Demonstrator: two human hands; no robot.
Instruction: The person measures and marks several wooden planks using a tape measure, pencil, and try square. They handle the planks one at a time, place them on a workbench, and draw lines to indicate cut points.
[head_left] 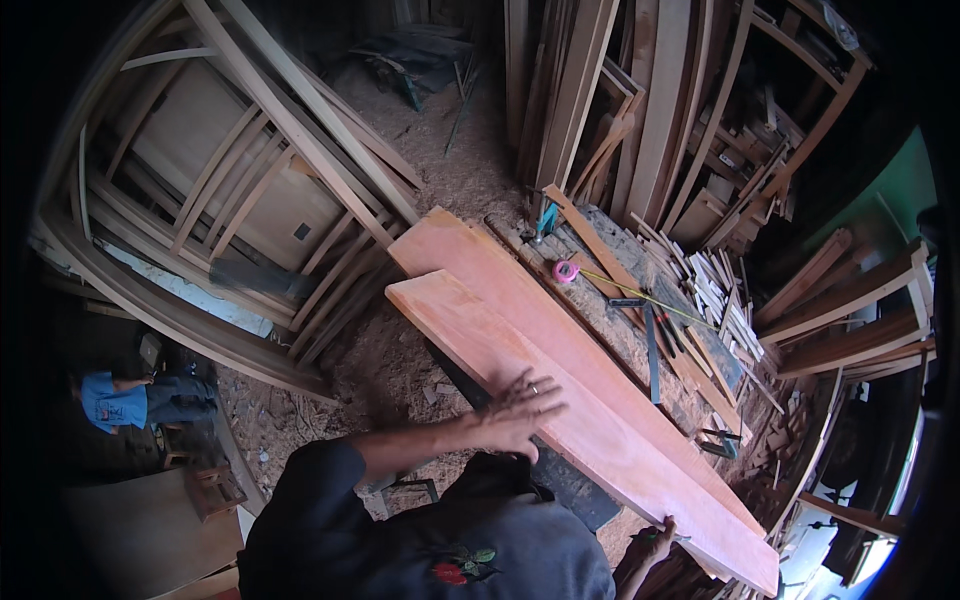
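Two long pinkish wooden planks lie side by side, slanting from upper left to lower right: a near plank (600, 425) and a far plank (520, 300). Over the near plank's close edge, my left hand (515, 412) has its fingers spread, with a ring on one; whether it touches the wood is hard to tell. Down by the lower right end of that plank, my right hand (650, 545) is closed at the edge. A thin pencil (684, 540) pokes out of its fingers, partly hidden.
Behind the planks, a workbench (690, 400) carries a pink tape measure (565, 271) with its yellow blade out, a square (652, 355) and a clamp (720, 443). Curved wooden frames (230, 200) lean at left. Tall boards (570, 100) stand behind. A person (130, 400) in blue is far left.
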